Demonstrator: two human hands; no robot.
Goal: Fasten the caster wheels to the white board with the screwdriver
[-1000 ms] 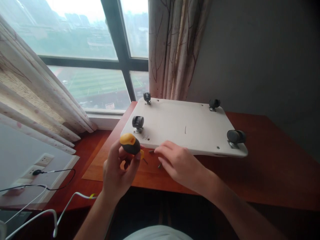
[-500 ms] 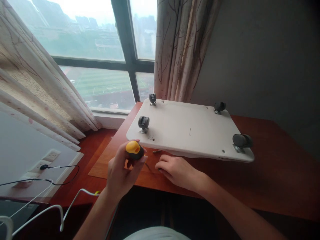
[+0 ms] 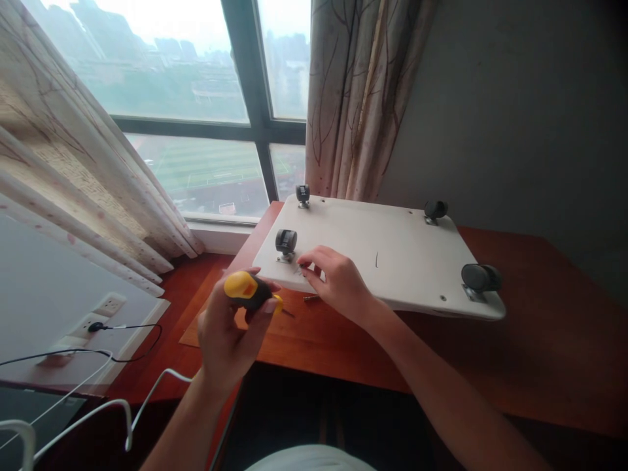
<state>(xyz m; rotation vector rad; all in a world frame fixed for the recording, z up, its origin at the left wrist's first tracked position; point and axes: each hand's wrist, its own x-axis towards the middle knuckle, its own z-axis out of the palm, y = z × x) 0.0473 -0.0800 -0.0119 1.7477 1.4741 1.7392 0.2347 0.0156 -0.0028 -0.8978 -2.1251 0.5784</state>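
My left hand [image 3: 223,333] is closed around the handle of a yellow and black screwdriver [image 3: 248,290], held above the table's near left edge, its shaft slanting down to the right. Over the near left corner of a white board [image 3: 343,242], my right hand [image 3: 336,278] pinches with thumb and fingertips at something small and dark, too small to name. Just beyond those fingertips, a black swivel caster [image 3: 285,242] stands upright on its metal plate. Thin small pieces on the board by the fingertips are partly hidden.
More black casters [image 3: 303,193], [image 3: 436,210], [image 3: 481,279] stand at the board's other corners. A small metal piece [image 3: 311,298] lies on the reddish wooden table [image 3: 353,347] beside the board. To the left are white cables [image 3: 118,405], a wall socket [image 3: 108,305] and curtains [image 3: 88,163] by a window.
My right hand has risen from the table's front to the board's near left corner, fingers still pinched. The screwdriver in my left hand has shifted slightly left and tilted, showing more of its shaft.
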